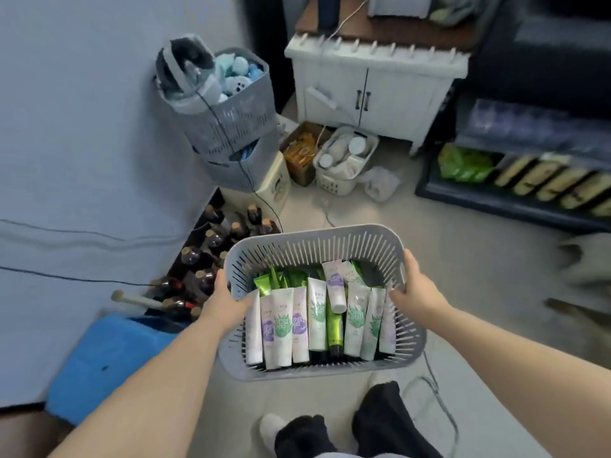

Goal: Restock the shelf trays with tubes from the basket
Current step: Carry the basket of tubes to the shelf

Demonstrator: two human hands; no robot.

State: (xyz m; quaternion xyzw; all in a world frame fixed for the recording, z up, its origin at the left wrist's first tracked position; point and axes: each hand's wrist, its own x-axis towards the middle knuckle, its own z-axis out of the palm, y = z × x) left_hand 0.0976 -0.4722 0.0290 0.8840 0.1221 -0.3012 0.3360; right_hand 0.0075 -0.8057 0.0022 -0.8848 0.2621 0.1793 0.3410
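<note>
My note on the floor clutter: a white two-door cabinet (373,104) stands at the far side. Left of it are two stacked grey slatted bins (231,127), the top one full of blue plush toys (238,74). Between them an open cardboard box (299,157) of orange packets sits just beside a small white basket (344,180) of pale jars. Dark bottles (211,252) stand packed along the left wall. A blue block (112,355) lies nearer me.

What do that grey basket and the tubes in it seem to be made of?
The grey basket looks like moulded plastic with a matt finish: thin even slats, rounded corners, one uniform colour. The tubes look like soft plastic, slightly glossy, with printed labels and flat sealed ends; whether plain plastic or laminate cannot be told.
</note>
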